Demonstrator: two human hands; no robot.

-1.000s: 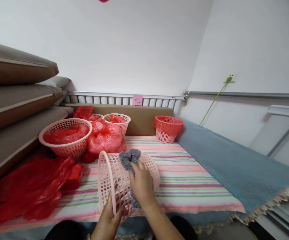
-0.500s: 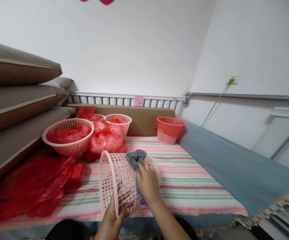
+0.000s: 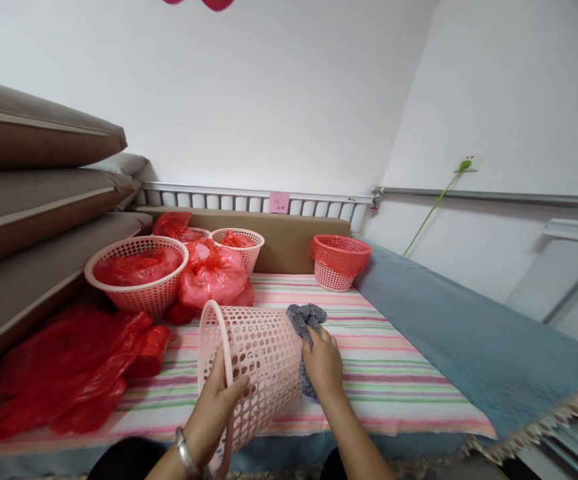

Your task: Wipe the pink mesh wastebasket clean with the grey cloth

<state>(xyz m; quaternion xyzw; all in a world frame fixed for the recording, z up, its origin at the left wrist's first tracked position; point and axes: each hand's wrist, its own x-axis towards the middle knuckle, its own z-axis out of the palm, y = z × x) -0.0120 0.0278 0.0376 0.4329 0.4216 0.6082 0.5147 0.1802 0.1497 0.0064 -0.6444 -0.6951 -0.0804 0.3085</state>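
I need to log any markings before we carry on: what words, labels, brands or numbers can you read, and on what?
Pink note on the white radiator: handwriting, too small and blurred to read reliably.
Small mark at the radiator's right end: too tiny to read.
Held pink basket and grey cloth: no text visible.

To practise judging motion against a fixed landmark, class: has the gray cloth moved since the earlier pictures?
Yes, rightward: the bunched top of the gray cloth was roughly below the pink note, and is now mostly right of it.
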